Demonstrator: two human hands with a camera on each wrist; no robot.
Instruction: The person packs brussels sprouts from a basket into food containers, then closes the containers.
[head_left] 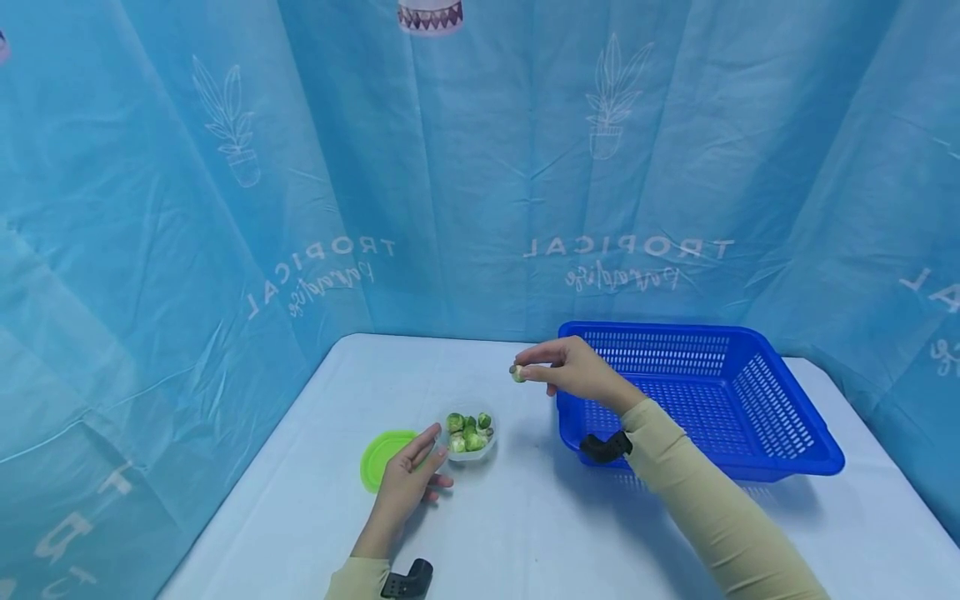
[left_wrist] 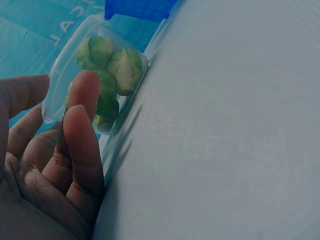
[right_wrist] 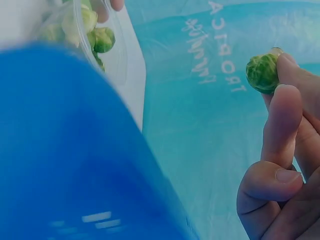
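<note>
Between its thumb and fingertips my right hand (head_left: 581, 372) pinches a small Brussels sprout (right_wrist: 263, 73), held above the table by the left rim of the blue basket (head_left: 797, 398). A clear plastic container (head_left: 471, 457) holding several green Brussels sprouts (left_wrist: 125, 71) stands on the table to the left of the basket. My left hand (head_left: 408, 482) is beside the container's left side, its fingers loosely bent and gripping nothing. Whether those fingertips touch the container wall I cannot tell. The inside of the basket shows no sprouts in the head view.
A bright green round lid (head_left: 377, 459) lies left of the container, partly behind my left hand. The white table (head_left: 517, 533) meets a blue printed curtain (head_left: 480, 183) at its back and sides. The basket takes up the table's right part.
</note>
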